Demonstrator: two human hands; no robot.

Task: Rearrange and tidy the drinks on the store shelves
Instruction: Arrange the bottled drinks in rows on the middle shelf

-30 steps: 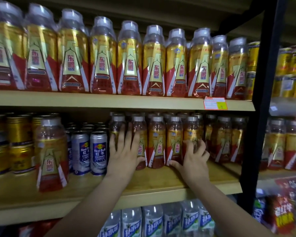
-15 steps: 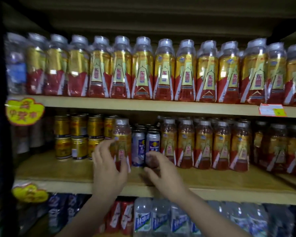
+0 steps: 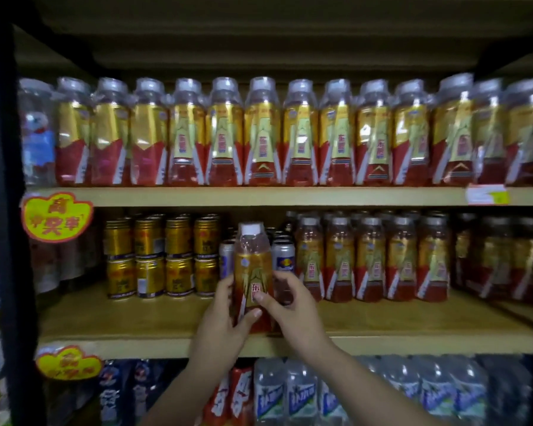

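Note:
A lone gold-and-red energy drink bottle with a white cap stands near the front of the middle shelf, ahead of the blue-and-silver cans. My left hand grips its lower left side, thumb across the label. My right hand holds its right side, thumb on the label. A row of matching bottles stands further back to the right. Stacked gold cans stand to the left.
The top shelf carries a full row of larger gold-and-red bottles. Water bottles fill the shelf below. A black upright bounds the left side, with yellow promo tags. An orange price label hangs at the right.
The view has swung left and closer. Both hands left the back bottle row and have closed round the lone bottle in front of the blue cans.

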